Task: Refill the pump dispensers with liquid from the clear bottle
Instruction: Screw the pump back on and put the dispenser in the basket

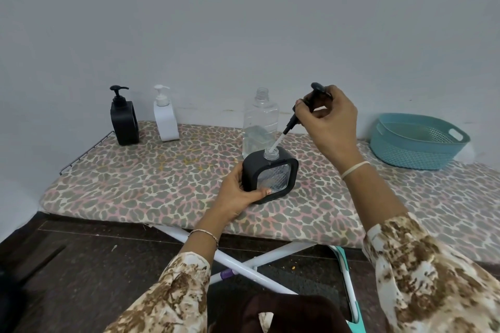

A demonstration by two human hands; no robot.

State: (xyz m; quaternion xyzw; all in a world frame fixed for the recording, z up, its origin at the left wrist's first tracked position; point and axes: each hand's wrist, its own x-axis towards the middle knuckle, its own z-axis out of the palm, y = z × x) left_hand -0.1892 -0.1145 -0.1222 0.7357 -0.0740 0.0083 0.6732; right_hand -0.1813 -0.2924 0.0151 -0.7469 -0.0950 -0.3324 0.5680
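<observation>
3 dispensers (124, 121) (165, 123) (270, 178), 1 btl (261, 116), 1 basket (414, 153).

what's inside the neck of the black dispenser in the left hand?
The white dip tube of the pump, pinched by the right hand, slants into the dispenser neck. The tube's lower end and any liquid cannot be made out.

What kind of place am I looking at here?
Most likely a room in a home, maybe a laundry corner: a folding ironing board with a leopard-print cover stands against a plain wall, holding a teal plastic basket and a white pump dispenser.
</observation>
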